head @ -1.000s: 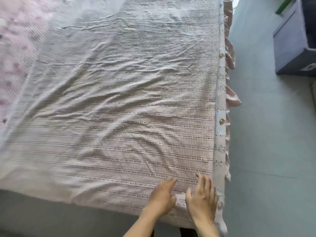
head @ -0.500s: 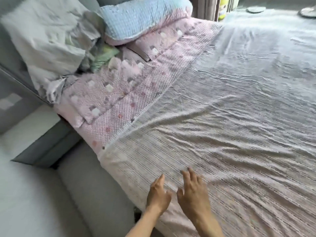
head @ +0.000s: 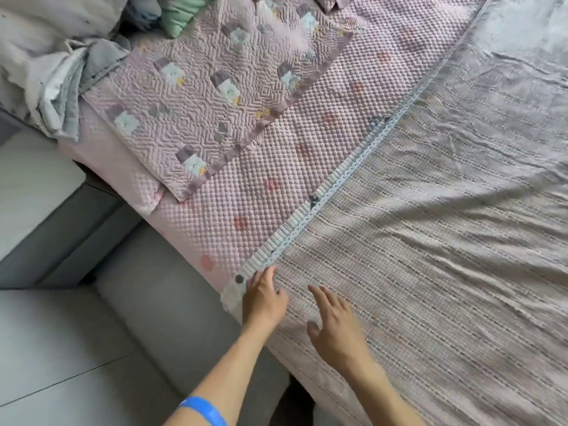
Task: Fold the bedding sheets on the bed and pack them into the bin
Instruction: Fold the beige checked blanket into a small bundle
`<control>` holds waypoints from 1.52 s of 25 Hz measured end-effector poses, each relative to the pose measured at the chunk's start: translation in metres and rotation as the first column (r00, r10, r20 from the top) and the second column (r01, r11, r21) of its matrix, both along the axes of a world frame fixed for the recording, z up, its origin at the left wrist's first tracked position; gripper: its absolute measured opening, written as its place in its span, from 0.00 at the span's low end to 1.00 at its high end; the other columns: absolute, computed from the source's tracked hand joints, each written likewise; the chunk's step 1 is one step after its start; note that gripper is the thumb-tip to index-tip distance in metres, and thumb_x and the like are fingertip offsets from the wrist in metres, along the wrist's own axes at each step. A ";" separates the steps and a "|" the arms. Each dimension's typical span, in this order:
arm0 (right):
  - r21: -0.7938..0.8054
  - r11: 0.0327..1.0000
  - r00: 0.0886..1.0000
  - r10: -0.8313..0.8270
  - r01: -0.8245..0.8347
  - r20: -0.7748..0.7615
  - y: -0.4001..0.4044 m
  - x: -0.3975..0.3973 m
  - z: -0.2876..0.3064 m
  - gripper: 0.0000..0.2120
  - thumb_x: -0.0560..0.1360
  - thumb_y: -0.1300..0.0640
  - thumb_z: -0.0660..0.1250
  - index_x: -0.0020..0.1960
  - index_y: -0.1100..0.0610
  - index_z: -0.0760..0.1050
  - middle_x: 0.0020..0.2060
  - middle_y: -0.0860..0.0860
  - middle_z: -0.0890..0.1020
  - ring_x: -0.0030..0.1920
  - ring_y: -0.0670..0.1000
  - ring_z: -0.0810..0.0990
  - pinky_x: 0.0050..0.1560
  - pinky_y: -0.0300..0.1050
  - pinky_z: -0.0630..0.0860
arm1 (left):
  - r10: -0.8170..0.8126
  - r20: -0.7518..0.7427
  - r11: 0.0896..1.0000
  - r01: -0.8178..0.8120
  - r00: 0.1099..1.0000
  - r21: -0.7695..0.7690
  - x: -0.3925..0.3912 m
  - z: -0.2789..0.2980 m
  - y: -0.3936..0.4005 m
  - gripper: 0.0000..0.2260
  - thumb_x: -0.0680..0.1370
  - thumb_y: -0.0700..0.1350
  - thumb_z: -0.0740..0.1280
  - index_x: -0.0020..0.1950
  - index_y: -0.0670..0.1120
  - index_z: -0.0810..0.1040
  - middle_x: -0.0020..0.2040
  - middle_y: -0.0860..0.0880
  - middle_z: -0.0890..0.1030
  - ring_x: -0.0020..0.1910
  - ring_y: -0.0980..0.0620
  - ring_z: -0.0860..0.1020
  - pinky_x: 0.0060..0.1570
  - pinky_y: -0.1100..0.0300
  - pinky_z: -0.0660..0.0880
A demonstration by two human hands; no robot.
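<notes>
Head view — both hands, left (head: 264, 299) and right (head: 336, 325), flat on sheet (head: 430, 241).

Striped pinkish sheet (head: 430, 256) — spread flat, wrinkled — lace-trimmed left edge.

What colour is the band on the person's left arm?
Bright blue. The plastic-looking wristband on the left forearm shows at the bottom of the head view.

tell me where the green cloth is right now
In the head view, the green cloth sits at the top left edge, between the crumpled grey bedding and the quilted pink pillowcase.
</notes>
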State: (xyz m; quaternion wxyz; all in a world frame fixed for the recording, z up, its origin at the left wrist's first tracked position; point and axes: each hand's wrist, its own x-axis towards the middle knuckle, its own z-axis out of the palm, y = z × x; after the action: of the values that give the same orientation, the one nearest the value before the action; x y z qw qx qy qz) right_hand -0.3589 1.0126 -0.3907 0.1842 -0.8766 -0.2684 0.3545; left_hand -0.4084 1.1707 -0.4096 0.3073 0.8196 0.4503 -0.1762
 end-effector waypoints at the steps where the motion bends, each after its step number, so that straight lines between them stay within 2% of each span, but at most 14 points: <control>1: -0.051 0.997 0.999 0.053 -0.053 0.009 -0.002 -0.006 -0.015 0.34 0.78 0.50 0.59 0.80 0.44 0.47 0.80 0.48 0.51 0.79 0.53 0.50 0.78 0.50 0.52 | -0.030 -0.012 0.999 0.030 0.999 0.023 0.002 -0.012 0.013 0.26 0.79 0.49 0.62 0.76 0.52 0.61 0.77 0.49 0.61 0.74 0.47 0.60 0.71 0.48 0.63; 3: -0.191 0.969 0.986 0.163 -0.154 0.032 -0.008 -0.028 -0.038 0.40 0.73 0.50 0.62 0.79 0.42 0.47 0.80 0.52 0.45 0.80 0.58 0.46 0.77 0.54 0.47 | -0.084 -0.026 0.992 0.086 0.996 0.095 0.002 -0.037 0.028 0.26 0.79 0.53 0.61 0.76 0.53 0.61 0.76 0.49 0.59 0.73 0.47 0.60 0.69 0.46 0.64; 6: -0.246 0.958 0.989 0.138 -0.146 -0.048 -0.012 -0.066 -0.050 0.47 0.60 0.46 0.66 0.78 0.41 0.56 0.79 0.55 0.57 0.77 0.61 0.54 0.72 0.58 0.52 | -0.038 0.047 0.994 0.033 0.998 0.102 -0.004 -0.057 0.037 0.22 0.76 0.56 0.66 0.68 0.50 0.69 0.65 0.48 0.73 0.63 0.46 0.72 0.59 0.52 0.70; 8: -0.211 0.975 0.997 0.054 -0.064 -0.054 -0.004 -0.062 -0.048 0.38 0.68 0.45 0.63 0.76 0.37 0.56 0.80 0.50 0.53 0.79 0.57 0.50 0.76 0.54 0.51 | 0.081 0.087 0.997 -0.082 0.993 0.009 -0.007 -0.057 0.043 0.20 0.74 0.58 0.70 0.58 0.46 0.75 0.54 0.46 0.81 0.53 0.44 0.79 0.49 0.54 0.72; 11: -0.051 0.981 0.981 -0.191 0.189 -0.024 0.009 -0.033 -0.045 0.24 0.76 0.48 0.60 0.72 0.43 0.65 0.74 0.45 0.64 0.71 0.51 0.65 0.69 0.48 0.67 | 0.090 0.180 0.993 -0.102 0.980 0.061 -0.016 -0.046 0.047 0.14 0.73 0.56 0.72 0.43 0.46 0.75 0.37 0.49 0.80 0.39 0.46 0.78 0.39 0.55 0.72; 13: 0.038 0.941 0.942 -0.335 0.336 -0.019 0.014 -0.016 -0.037 0.22 0.77 0.51 0.61 0.71 0.48 0.68 0.68 0.44 0.70 0.64 0.49 0.70 0.64 0.45 0.71 | 0.034 0.276 0.975 -0.092 0.960 0.202 -0.023 -0.039 0.039 0.10 0.73 0.52 0.73 0.44 0.48 0.75 0.41 0.53 0.77 0.42 0.51 0.74 0.42 0.56 0.72; 15: 0.085 0.925 0.929 -0.369 0.369 -0.022 0.015 -0.006 -0.028 0.21 0.78 0.52 0.62 0.71 0.50 0.69 0.67 0.45 0.71 0.63 0.49 0.71 0.63 0.45 0.71 | -0.002 0.295 0.961 -0.080 0.956 0.266 -0.026 -0.034 0.030 0.10 0.72 0.47 0.73 0.49 0.49 0.75 0.47 0.53 0.75 0.48 0.51 0.72 0.49 0.55 0.71; 19: 0.054 0.970 0.970 -0.231 0.235 -0.073 0.016 -0.009 -0.030 0.23 0.78 0.51 0.61 0.72 0.50 0.67 0.69 0.45 0.70 0.67 0.49 0.69 0.66 0.45 0.69 | 0.012 0.068 0.985 -0.023 0.998 0.170 -0.025 -0.040 0.027 0.13 0.73 0.51 0.72 0.53 0.51 0.74 0.54 0.51 0.78 0.56 0.48 0.75 0.56 0.54 0.71; 25: -0.049 0.990 0.981 -0.136 0.131 -0.137 0.023 -0.022 -0.045 0.24 0.76 0.50 0.62 0.72 0.49 0.67 0.75 0.48 0.62 0.71 0.54 0.65 0.70 0.49 0.66 | 0.001 -0.136 0.993 0.015 0.991 0.114 -0.033 -0.043 0.053 0.19 0.69 0.64 0.70 0.43 0.52 0.69 0.44 0.54 0.78 0.46 0.49 0.76 0.41 0.56 0.70; 30: -0.082 0.993 0.978 -0.095 0.080 -0.188 0.022 -0.022 -0.044 0.21 0.76 0.49 0.64 0.68 0.45 0.68 0.77 0.49 0.56 0.74 0.55 0.61 0.72 0.52 0.64 | 0.019 0.048 0.999 -0.017 0.999 -0.034 -0.050 -0.045 0.059 0.18 0.71 0.62 0.71 0.39 0.48 0.74 0.33 0.54 0.79 0.34 0.53 0.77 0.34 0.57 0.73; 32: -0.075 0.994 0.977 -0.094 0.081 -0.194 0.020 -0.022 -0.045 0.22 0.76 0.49 0.64 0.69 0.45 0.67 0.78 0.49 0.56 0.74 0.55 0.61 0.73 0.51 0.63 | -0.027 0.085 1.000 0.026 0.996 0.007 -0.061 -0.041 0.055 0.16 0.73 0.60 0.70 0.39 0.48 0.73 0.31 0.53 0.76 0.33 0.51 0.75 0.34 0.57 0.70; 35: -0.070 0.996 0.982 -0.072 0.060 -0.176 0.019 -0.022 -0.047 0.22 0.77 0.48 0.64 0.70 0.46 0.67 0.78 0.49 0.56 0.74 0.55 0.61 0.73 0.51 0.62 | -0.104 0.071 0.975 0.088 0.992 0.202 -0.070 -0.030 0.043 0.09 0.77 0.54 0.69 0.44 0.49 0.77 0.35 0.51 0.80 0.38 0.45 0.76 0.45 0.56 0.70; 37: -0.027 0.990 0.959 -0.142 0.140 -0.246 0.021 -0.019 -0.043 0.23 0.77 0.44 0.63 0.70 0.48 0.68 0.76 0.49 0.61 0.73 0.53 0.64 0.72 0.52 0.64 | -0.335 0.208 0.885 0.232 0.919 0.403 -0.074 -0.026 0.026 0.08 0.75 0.47 0.72 0.40 0.46 0.76 0.32 0.50 0.79 0.33 0.47 0.76 0.42 0.55 0.74; 38: 0.018 0.966 0.911 -0.236 0.257 -0.337 0.023 -0.014 -0.038 0.24 0.77 0.41 0.63 0.70 0.49 0.69 0.74 0.49 0.66 0.70 0.51 0.68 0.70 0.53 0.67 | -0.479 0.271 0.814 0.308 0.835 0.492 -0.078 -0.025 0.012 0.09 0.74 0.45 0.72 0.38 0.47 0.75 0.30 0.51 0.77 0.29 0.49 0.74 0.39 0.56 0.74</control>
State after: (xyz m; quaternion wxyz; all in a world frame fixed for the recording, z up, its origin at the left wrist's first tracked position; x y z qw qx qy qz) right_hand -0.3729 1.0360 -0.4285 0.2972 -0.8249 -0.1314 0.4625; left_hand -0.4868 1.1824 -0.4348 0.1569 0.9610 0.2257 0.0296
